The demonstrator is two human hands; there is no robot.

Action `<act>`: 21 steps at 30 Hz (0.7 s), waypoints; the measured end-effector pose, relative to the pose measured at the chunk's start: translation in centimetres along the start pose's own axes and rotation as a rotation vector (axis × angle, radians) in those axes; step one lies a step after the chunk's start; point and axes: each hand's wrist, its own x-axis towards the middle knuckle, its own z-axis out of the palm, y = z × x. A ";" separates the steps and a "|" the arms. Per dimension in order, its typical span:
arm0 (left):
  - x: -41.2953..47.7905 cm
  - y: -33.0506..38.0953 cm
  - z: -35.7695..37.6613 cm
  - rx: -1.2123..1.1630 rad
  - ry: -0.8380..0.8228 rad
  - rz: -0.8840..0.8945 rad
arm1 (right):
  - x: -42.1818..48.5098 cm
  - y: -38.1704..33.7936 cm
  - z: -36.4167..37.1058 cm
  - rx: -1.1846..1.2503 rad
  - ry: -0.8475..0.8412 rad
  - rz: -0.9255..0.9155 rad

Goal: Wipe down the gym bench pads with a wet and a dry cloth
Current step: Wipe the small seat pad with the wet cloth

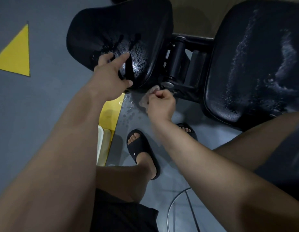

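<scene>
Black vinyl seat pad [115, 30] lies under the left hand [110, 76], whose fingers are spread flat on it. The right hand [160, 104] pinches a pale crumpled cloth [143, 101] just below the pad's edge. Drips bead on the grey floor [45, 114] beside the black sandal [142, 151] — a likely slip. The pad glistens, wet and streaked.

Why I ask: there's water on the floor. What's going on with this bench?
A person is leaning over the bench, partway through wiping it. The left hand rests on the wet small pad, fingers spread. The right hand grips a cloth just below that pad, beside the hinge. The big pad glistens with water streaks too, and drops lie on the floor. Neither pad looks dry yet.
</scene>
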 end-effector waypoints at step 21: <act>3.1 2.9 -0.7 -0.074 0.087 -0.144 | 12.5 -13.4 1.5 -0.102 0.014 -0.406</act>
